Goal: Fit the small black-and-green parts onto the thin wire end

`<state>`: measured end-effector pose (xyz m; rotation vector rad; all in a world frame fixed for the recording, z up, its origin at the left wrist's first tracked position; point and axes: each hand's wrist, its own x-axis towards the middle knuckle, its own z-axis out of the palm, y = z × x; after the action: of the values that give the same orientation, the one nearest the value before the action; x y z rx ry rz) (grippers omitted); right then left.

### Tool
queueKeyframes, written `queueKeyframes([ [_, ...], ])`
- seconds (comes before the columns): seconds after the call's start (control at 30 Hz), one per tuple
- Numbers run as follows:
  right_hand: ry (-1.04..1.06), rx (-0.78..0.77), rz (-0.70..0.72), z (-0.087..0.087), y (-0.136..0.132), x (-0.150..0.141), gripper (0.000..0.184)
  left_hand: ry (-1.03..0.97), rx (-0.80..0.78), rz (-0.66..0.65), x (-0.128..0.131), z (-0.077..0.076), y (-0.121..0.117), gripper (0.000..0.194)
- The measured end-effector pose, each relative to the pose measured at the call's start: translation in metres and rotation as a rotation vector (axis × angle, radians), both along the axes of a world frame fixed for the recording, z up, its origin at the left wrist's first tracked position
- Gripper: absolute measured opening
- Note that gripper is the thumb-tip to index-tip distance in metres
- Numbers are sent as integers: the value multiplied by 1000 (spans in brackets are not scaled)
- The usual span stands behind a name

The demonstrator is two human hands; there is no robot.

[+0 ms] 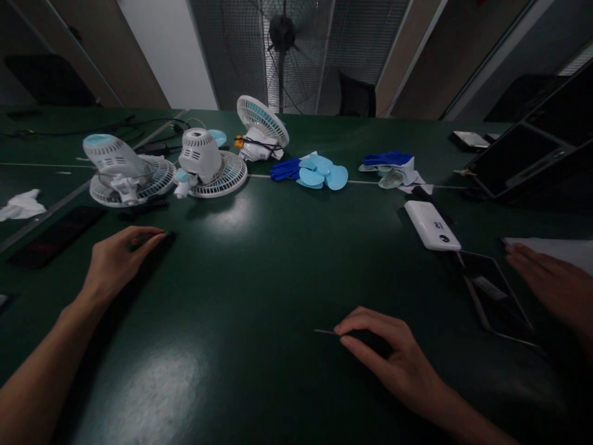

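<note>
My right hand (pixel 386 355) is closed around the dark handle of a screwdriver, low over the table. The screwdriver's thin metal shaft (pixel 325 332) points left from between thumb and forefinger. At the left, my left hand (pixel 118 256) pinches thumb and forefinger together near the tabletop. A tiny green bit (pixel 167 233) shows at those fingertips, too small to name. Behind that hand, a white fan head (pixel 125 170) lies face down on its grille, and a second fan head (pixel 206 164) lies beside it.
On the green table (pixel 259 266) a third fan (pixel 262 133) leans at the back. Light blue fan blades (pixel 322 172) lie against blue gloves (pixel 285 169); more gloves (pixel 389 165) lie farther right. A white power bank (pixel 432 225), a phone (pixel 495 296) and another person's hand (pixel 551 278) are at the right.
</note>
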<state>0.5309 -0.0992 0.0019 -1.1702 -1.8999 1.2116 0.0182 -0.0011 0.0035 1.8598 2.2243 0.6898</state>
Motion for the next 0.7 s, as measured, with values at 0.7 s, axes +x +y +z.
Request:
queueKeyframes([
  [0.7, -7, 31, -1, 0, 0, -1, 14, -123, -103, 116, 6, 5, 2, 64],
])
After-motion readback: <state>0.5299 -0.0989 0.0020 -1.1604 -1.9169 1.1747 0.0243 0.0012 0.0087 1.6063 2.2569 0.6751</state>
